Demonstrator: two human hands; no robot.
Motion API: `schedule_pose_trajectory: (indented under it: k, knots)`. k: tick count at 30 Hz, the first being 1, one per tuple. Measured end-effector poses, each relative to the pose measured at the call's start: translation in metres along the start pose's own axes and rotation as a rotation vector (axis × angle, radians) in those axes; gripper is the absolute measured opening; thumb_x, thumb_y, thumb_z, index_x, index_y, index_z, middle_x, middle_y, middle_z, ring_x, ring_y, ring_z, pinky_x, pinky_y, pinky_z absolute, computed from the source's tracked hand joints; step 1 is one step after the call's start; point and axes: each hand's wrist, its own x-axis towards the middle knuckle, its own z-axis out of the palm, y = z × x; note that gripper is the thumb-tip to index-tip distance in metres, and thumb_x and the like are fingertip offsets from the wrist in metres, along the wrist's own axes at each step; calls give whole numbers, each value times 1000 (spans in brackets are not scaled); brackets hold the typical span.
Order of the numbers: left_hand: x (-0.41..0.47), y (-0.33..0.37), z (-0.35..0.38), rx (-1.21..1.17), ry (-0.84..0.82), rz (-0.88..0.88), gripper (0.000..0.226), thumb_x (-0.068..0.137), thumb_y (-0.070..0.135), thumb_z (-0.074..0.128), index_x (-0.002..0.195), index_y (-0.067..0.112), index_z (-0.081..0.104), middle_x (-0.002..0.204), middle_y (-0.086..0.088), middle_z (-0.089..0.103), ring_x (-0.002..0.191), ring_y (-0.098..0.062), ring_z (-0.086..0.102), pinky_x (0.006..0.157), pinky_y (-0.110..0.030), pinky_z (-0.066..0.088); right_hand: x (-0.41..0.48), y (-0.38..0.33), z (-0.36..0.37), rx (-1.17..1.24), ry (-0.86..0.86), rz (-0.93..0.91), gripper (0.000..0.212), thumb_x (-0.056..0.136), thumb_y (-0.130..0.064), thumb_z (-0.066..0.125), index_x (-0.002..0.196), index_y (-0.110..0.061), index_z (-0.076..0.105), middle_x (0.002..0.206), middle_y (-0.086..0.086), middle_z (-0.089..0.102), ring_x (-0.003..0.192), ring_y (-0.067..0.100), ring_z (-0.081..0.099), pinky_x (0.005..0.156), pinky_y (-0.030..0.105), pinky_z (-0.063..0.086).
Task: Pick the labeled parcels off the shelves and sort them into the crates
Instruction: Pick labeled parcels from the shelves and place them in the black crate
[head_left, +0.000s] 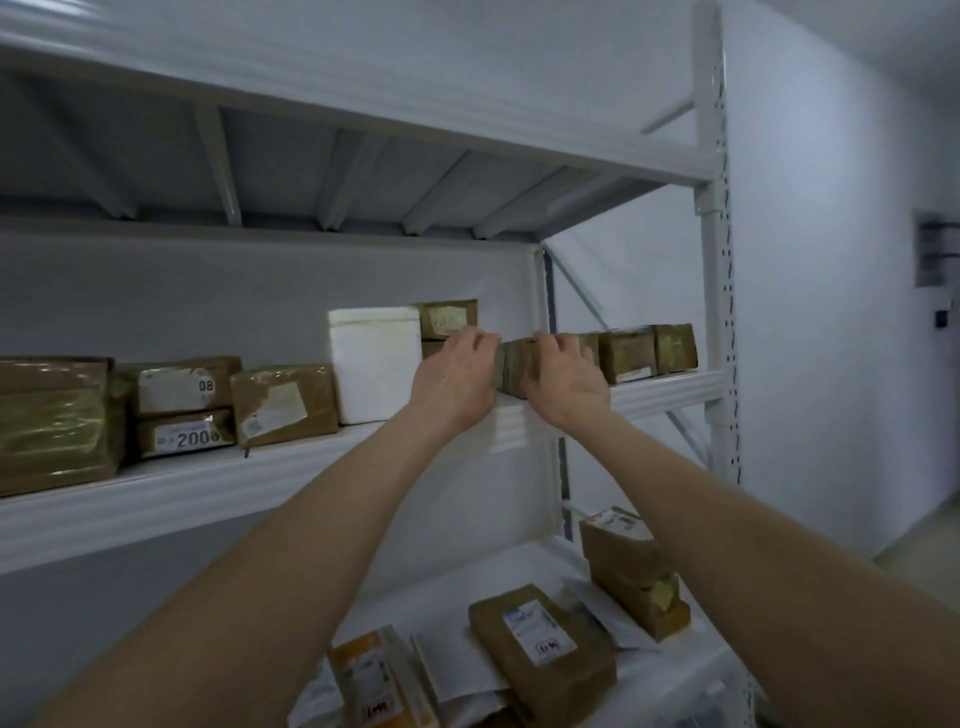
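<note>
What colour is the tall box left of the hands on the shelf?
The tall box is plain white; the head view shows it.

One wide-angle view from the person's head faces a white metal shelving rack (260, 488) at close range, its middle shelf crossing mid-frame. Bare forearms (311, 545) stretch up from the bottom edge; a pale painted wall (831, 312) fills the right side.

small brown parcel (514, 368), wrapped in shiny tape, standing at the front edge of the shelf (260, 483), more brown parcels (626, 356) just right
</note>
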Motion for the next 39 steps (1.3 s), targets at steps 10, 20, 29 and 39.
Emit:
schedule_pose_trajectory:
  k: [10,20,29,39]
  knots:
    - [70,57,34,-581,-99,-400,67,96,24,50,152,15,14,153,-13,28,138,-28,33,110,-38,31,62,87,-6,496,-36,268,81,88,-46,61,149,-10,22,150,16,30,134,36,37,106,44,36]
    - [90,107,45,-897,211,-887,60,90,36,56,144,20,36,143,-7,43,124,-27,46,102,-40,42,78,136,-11,1009,-270,190,87,76,-66,60,141,-10,44,138,10,52,121,29,52,102,44,46]
    - [63,134,37,-979,250,-1045,52,84,43,60,121,7,55,117,-12,62,104,-28,60,89,-42,54,55,163,-15,1347,-475,418,78,79,-68,58,131,-11,48,124,10,59,106,30,60,91,47,51]
    - [57,152,38,-847,164,-1066,73,86,64,45,128,5,53,125,-10,56,111,-27,54,87,-37,45,30,169,-8,1405,-467,383,77,85,-68,51,146,-24,34,137,3,49,111,26,53,99,45,42]
